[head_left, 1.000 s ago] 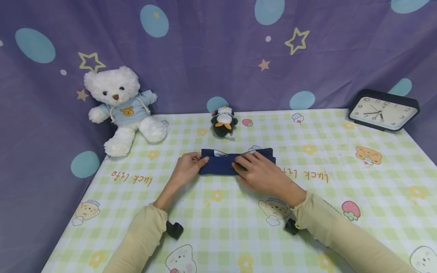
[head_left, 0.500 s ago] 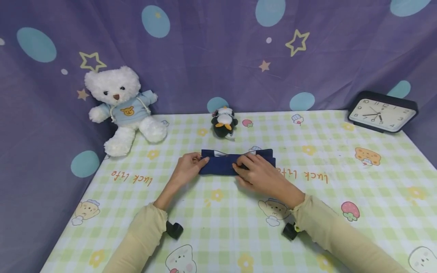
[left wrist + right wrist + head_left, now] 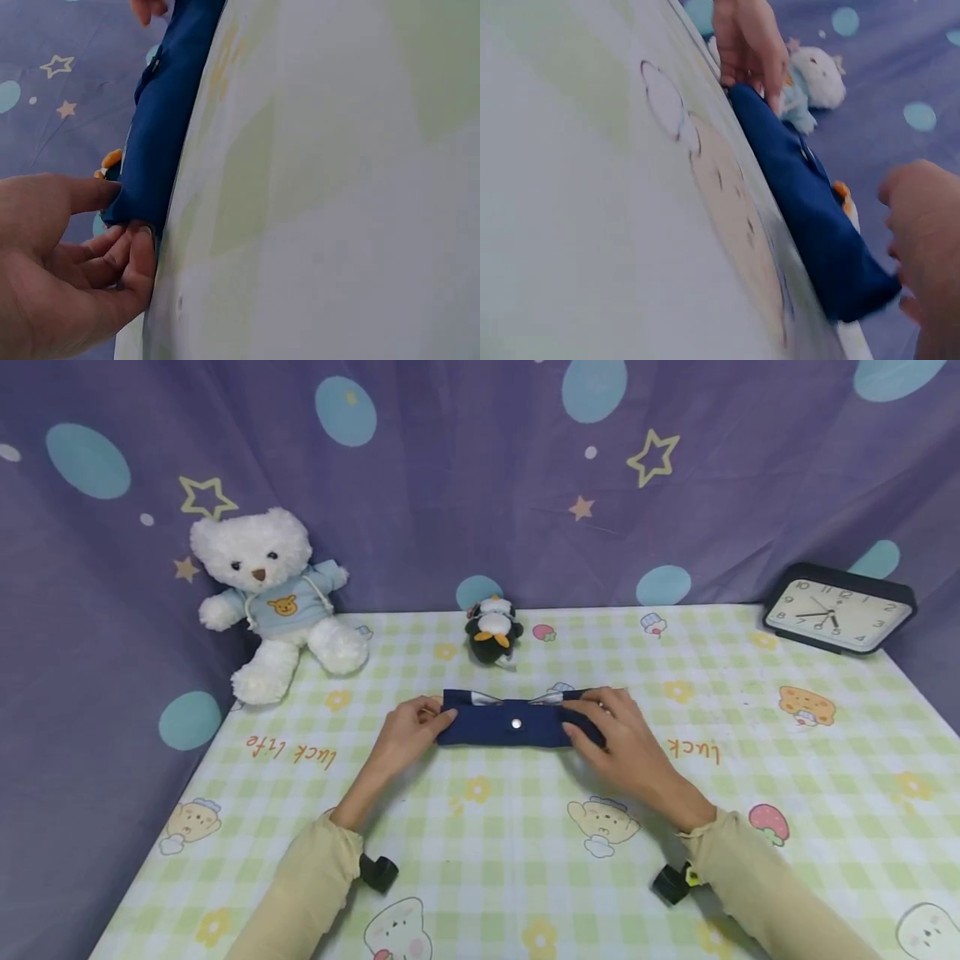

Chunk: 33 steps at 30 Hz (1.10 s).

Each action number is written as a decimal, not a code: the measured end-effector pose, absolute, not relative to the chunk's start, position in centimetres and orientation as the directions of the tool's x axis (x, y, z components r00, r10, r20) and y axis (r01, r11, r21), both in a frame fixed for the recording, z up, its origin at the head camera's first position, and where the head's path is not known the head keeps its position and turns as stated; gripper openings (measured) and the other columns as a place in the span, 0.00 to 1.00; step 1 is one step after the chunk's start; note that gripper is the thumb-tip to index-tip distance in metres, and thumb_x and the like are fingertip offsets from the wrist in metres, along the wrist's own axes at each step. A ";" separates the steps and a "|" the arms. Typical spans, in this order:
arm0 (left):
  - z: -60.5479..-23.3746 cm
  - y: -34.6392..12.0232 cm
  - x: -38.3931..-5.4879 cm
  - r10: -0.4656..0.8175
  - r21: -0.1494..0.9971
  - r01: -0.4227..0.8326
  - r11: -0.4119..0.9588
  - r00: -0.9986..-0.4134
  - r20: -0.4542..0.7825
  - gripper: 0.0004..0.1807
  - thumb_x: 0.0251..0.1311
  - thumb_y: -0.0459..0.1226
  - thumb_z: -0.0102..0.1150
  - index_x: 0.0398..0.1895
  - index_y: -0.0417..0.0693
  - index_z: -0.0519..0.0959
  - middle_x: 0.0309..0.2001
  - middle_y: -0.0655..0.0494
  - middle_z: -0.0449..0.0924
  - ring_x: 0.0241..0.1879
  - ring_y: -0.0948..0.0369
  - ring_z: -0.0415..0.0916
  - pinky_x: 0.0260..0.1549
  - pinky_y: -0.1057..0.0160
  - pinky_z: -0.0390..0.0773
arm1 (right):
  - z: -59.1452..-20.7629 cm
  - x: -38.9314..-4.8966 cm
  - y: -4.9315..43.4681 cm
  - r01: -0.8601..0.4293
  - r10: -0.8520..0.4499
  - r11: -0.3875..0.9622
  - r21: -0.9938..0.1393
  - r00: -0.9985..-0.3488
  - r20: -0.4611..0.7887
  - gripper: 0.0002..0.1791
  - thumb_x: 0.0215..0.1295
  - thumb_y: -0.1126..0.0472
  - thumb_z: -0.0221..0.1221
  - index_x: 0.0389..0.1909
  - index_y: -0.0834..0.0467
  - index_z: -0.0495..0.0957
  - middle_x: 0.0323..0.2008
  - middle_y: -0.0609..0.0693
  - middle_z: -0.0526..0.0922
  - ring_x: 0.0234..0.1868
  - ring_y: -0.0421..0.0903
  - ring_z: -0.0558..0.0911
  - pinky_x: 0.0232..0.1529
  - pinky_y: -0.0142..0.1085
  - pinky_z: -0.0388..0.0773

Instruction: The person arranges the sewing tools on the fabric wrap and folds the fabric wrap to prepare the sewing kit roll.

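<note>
A long, flat, folded navy cloth piece (image 3: 495, 735) lies across the middle of the table, with a silver snap button (image 3: 516, 723) on its top face. Pale grey-white parts show along its far edge. What kind of article it is, I cannot tell. My left hand (image 3: 411, 731) pinches the left end, thumb on top and fingers beneath, as the left wrist view also shows. Over the right end hovers my right hand (image 3: 618, 735), fingers loosely bent, covering part of the cloth. In the right wrist view this hand is blurred beside the cloth's end, without a visible grip.
A white teddy bear (image 3: 273, 602) in a blue hoodie sits at the back left. Behind the cloth lies a small penguin plush (image 3: 492, 631). A black-framed clock (image 3: 840, 610) stands at the back right. The table has a checkered cover (image 3: 480, 860); a purple curtain (image 3: 480, 485) hangs behind.
My right hand has moved right from the cloth's middle to its right end, uncovering the silver snap button. My left hand has kept its pinch on the left end.
</note>
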<state>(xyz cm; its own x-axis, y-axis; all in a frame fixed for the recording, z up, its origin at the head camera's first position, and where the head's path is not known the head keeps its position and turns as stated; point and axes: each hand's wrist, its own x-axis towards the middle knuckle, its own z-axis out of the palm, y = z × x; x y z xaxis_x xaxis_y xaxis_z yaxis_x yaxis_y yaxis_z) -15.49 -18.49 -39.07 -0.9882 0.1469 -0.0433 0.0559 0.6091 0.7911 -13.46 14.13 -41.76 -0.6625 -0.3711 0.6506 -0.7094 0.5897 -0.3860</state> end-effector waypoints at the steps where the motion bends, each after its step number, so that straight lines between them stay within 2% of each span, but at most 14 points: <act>1: -39.0 -18.6 -15.4 0.141 0.797 0.048 0.602 -0.989 -0.047 0.20 0.74 0.46 0.61 0.53 0.37 0.79 0.45 0.43 0.84 0.34 0.55 0.84 0.41 0.51 0.81 | -41.8 -13.3 14.6 -0.670 -0.308 0.596 -0.442 -0.699 0.646 0.16 0.69 0.61 0.66 0.55 0.63 0.83 0.48 0.58 0.79 0.50 0.58 0.75 0.50 0.49 0.71; 3: -38.9 -18.8 -15.1 0.133 0.812 0.037 0.583 -0.990 -0.050 0.18 0.74 0.45 0.61 0.51 0.37 0.77 0.42 0.44 0.82 0.34 0.54 0.84 0.37 0.53 0.81 | -41.7 -13.0 15.3 -0.568 -0.181 0.595 -0.569 -0.784 0.593 0.14 0.69 0.64 0.66 0.52 0.64 0.82 0.44 0.57 0.80 0.46 0.55 0.77 0.46 0.43 0.73; 6: -38.9 -18.9 -14.7 0.129 0.830 0.022 0.558 -0.990 -0.061 0.16 0.74 0.43 0.61 0.49 0.37 0.76 0.39 0.45 0.81 0.33 0.53 0.84 0.35 0.57 0.81 | -41.7 -12.5 15.9 -0.388 -0.039 0.551 -0.739 -0.896 0.442 0.08 0.72 0.62 0.65 0.44 0.63 0.82 0.36 0.54 0.82 0.37 0.49 0.79 0.38 0.33 0.74; 10: -39.0 -18.7 -14.4 0.144 0.850 0.013 0.526 -0.987 -0.075 0.16 0.74 0.41 0.61 0.49 0.34 0.79 0.37 0.46 0.82 0.33 0.54 0.83 0.36 0.60 0.81 | -41.6 -12.2 16.0 -0.219 -0.021 0.483 -0.848 -0.971 0.238 0.11 0.74 0.57 0.64 0.36 0.62 0.83 0.27 0.50 0.84 0.28 0.44 0.78 0.30 0.29 0.73; 12: -39.0 -18.6 -14.4 0.146 0.873 -0.005 0.488 -0.986 -0.087 0.16 0.74 0.39 0.61 0.50 0.32 0.80 0.33 0.48 0.81 0.30 0.56 0.81 0.35 0.62 0.79 | -41.4 -12.2 15.9 -0.168 -0.043 0.460 -0.872 -0.985 0.167 0.12 0.75 0.57 0.63 0.36 0.64 0.85 0.27 0.51 0.84 0.27 0.44 0.77 0.29 0.30 0.72; 18: -39.0 -18.0 -14.7 0.118 0.937 -0.143 0.320 -0.975 -0.189 0.16 0.78 0.40 0.56 0.53 0.33 0.75 0.19 0.55 0.72 0.20 0.61 0.70 0.27 0.65 0.68 | -40.4 -12.2 15.5 -0.008 -0.050 0.354 -0.935 -0.999 -0.010 0.15 0.78 0.58 0.59 0.49 0.68 0.83 0.35 0.53 0.87 0.32 0.46 0.82 0.33 0.33 0.74; 21: -39.0 -17.9 -14.6 0.121 0.942 -0.160 0.294 -0.972 -0.203 0.15 0.79 0.40 0.53 0.51 0.34 0.74 0.22 0.55 0.72 0.22 0.61 0.69 0.25 0.65 0.67 | -40.1 -12.2 15.4 0.028 -0.050 0.326 -0.945 -0.998 -0.047 0.15 0.78 0.58 0.58 0.49 0.68 0.80 0.34 0.53 0.87 0.32 0.47 0.83 0.33 0.34 0.74; 26: -39.0 -18.0 -14.3 0.126 0.940 -0.137 0.314 -0.975 -0.184 0.14 0.81 0.41 0.50 0.47 0.36 0.73 0.27 0.54 0.68 0.28 0.58 0.66 0.27 0.64 0.67 | -40.2 -12.4 15.4 0.004 -0.054 0.343 -0.939 -0.998 -0.024 0.12 0.80 0.59 0.56 0.44 0.67 0.77 0.27 0.52 0.83 0.28 0.47 0.80 0.29 0.33 0.72; 33: -39.4 -17.9 -14.6 0.113 0.931 -0.065 0.359 -0.987 -0.112 0.16 0.81 0.41 0.49 0.46 0.34 0.74 0.29 0.52 0.72 0.29 0.58 0.71 0.32 0.63 0.76 | -40.5 -12.3 15.9 -0.059 -0.099 0.409 -0.910 -0.995 0.020 0.13 0.82 0.58 0.52 0.44 0.65 0.74 0.25 0.53 0.80 0.28 0.49 0.78 0.30 0.34 0.71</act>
